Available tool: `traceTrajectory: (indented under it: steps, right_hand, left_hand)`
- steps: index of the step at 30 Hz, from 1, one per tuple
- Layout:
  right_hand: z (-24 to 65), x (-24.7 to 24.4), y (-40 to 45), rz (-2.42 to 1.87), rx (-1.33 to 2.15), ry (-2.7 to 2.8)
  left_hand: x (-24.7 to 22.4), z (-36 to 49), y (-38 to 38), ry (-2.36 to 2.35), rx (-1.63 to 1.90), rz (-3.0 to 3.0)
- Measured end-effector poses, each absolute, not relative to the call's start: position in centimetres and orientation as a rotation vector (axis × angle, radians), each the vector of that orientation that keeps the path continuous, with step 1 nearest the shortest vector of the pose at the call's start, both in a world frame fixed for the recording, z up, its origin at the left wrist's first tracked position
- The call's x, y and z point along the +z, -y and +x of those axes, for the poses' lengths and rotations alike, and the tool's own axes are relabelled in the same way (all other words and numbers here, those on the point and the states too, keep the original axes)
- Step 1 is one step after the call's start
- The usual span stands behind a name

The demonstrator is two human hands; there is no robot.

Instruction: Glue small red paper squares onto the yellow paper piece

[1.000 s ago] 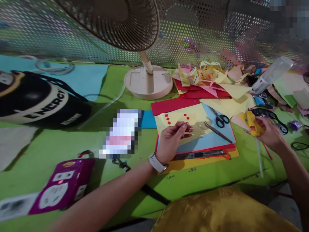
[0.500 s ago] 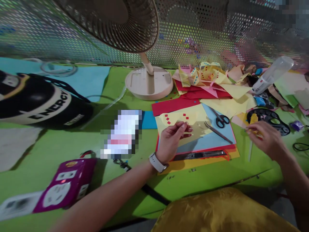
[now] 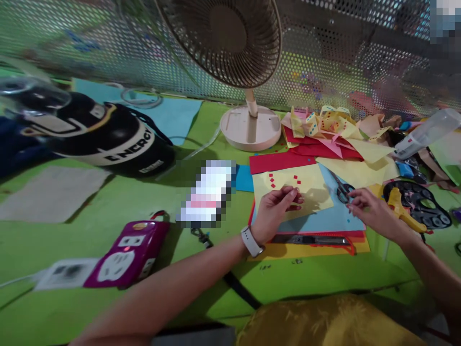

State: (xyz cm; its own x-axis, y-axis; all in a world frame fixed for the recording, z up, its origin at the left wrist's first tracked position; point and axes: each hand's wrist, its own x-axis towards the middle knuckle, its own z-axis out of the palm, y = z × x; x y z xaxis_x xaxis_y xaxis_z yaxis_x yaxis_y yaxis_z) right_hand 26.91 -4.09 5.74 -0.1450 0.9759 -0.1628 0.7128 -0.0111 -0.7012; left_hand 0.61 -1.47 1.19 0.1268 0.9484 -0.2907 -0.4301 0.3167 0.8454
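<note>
My left hand (image 3: 275, 209), with a white watch on the wrist, is over a yellow paper sheet (image 3: 317, 199). Its thumb and fingertips are pinched together; what they hold is too small to make out. Several small red squares (image 3: 272, 185) lie on the sheet just beyond the fingers. My right hand (image 3: 370, 211) is beside the dark-handled scissors (image 3: 344, 192), its fingers curled and closed over the light blue paper (image 3: 324, 223). Whatever is in them is hidden. A yellow glue gun (image 3: 403, 211) rests by a black palette (image 3: 437, 211), right of that hand.
A box cutter (image 3: 313, 239) lies along the papers' front edge. Left are a phone (image 3: 209, 192), a purple power strip (image 3: 126, 254) and a black bottle (image 3: 126, 139). Behind stand a fan (image 3: 250, 127), paper scraps (image 3: 327, 127) and a clear bottle (image 3: 428, 134).
My right hand has let go of the glue gun and moved left to the scissors. The tweezers on the paper no longer show. My left hand keeps its pinch; the view has shifted left.
</note>
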Motion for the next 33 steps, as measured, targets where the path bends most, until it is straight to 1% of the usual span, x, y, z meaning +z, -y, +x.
traceTrajectory:
  steps: [3,5,7,10,13,20,23,28,33]
  right_hand:
    - [26.9,6.5,3.2,-1.579,1.297,1.505]
    - [27.0,6.9,2.6,-1.489,1.424,1.287]
    - [26.9,7.3,2.1,-1.396,1.466,1.137]
    - [26.3,7.7,1.3,-1.278,1.413,1.053]
    - [24.8,7.8,-0.1,-1.199,1.324,1.095]
    - [21.0,6.2,-5.5,-1.237,0.985,1.216]
    - [20.0,5.3,-8.0,-1.208,0.979,1.323]
    - [18.2,3.4,-12.1,-1.163,0.978,1.352]
    - [16.3,1.6,-15.0,-1.142,0.858,1.563]
  left_hand:
    - [1.2,0.6,1.5,-0.955,1.124,0.665]
    - [1.3,0.6,1.5,-0.952,1.129,0.669]
    - [1.4,0.7,1.5,-0.944,1.13,0.667]
    - [1.5,0.7,1.4,-0.924,1.126,0.653]
    - [1.5,0.7,1.4,-0.911,1.126,0.645]
    - [1.3,0.7,1.4,-0.927,1.119,0.618]
    - [1.4,0.7,1.4,-0.91,1.12,0.602]
    - [1.8,0.6,1.4,-0.902,1.108,0.611]
    - [1.8,0.7,1.3,-0.901,1.106,0.632]
